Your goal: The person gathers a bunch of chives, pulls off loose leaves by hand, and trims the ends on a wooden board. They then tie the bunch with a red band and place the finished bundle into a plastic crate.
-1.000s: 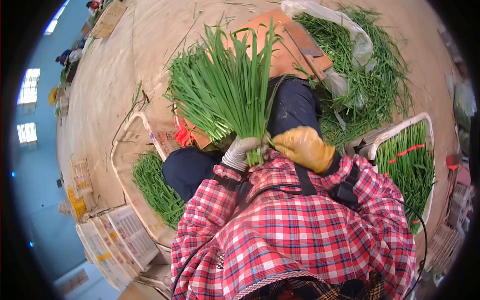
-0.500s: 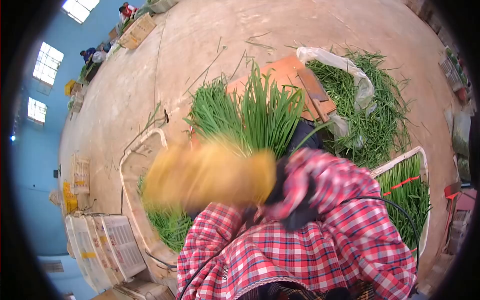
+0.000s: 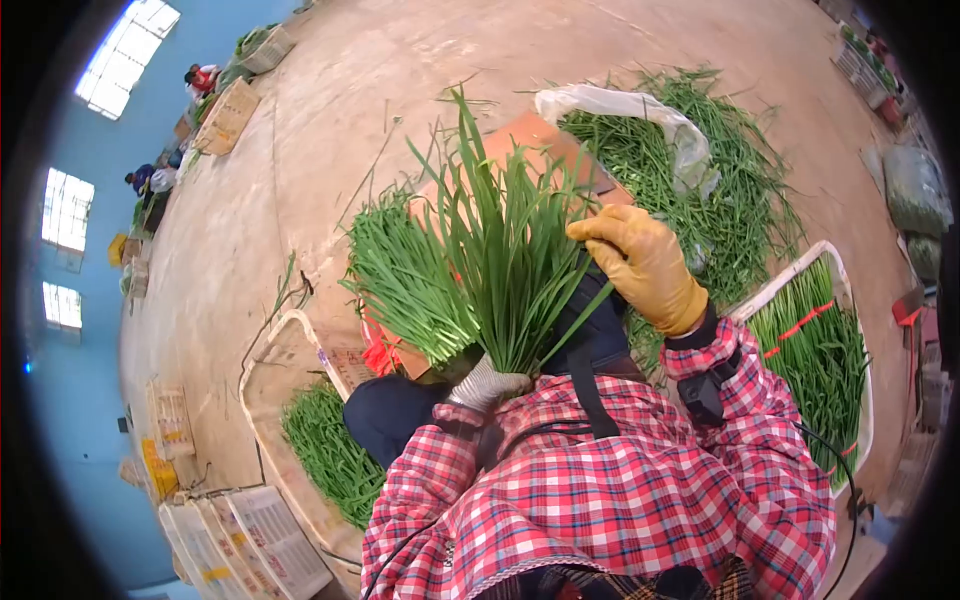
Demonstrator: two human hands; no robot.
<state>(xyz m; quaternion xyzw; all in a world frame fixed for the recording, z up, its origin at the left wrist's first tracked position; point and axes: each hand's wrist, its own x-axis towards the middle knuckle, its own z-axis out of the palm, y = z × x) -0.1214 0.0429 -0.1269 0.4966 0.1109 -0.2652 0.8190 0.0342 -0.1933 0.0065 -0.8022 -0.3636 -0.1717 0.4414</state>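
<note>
My left hand [image 3: 488, 386], in a pale knitted glove, is closed around the lower ends of a bunch of green chives [image 3: 510, 270]. The leaves fan upward in front of my body. My right hand [image 3: 648, 265], in a yellow rubber glove, is at the bunch's right edge with thumb and fingers pinched together. Whether a leaf is between those fingertips I cannot make out. More cut chives [image 3: 405, 275] lie just left of the bunch, on an orange-brown board [image 3: 535, 135]. Red ties [image 3: 378, 350] hang by the board's lower left edge.
Loose chives [image 3: 745, 190] are heaped at the right beside a white plastic bag [image 3: 690, 140]. A lined basket [image 3: 262, 375] with chives stands at my left. Another basket [image 3: 858, 340] at my right holds red-banded chives. Stacked crates [image 3: 250, 540] are lower left; people sit far left.
My yellow-gloved right hand, blurred across my front before, has moved right and up to the leaves' edge. My left hand and the bunch's lower end now show. The view has shifted slightly.
</note>
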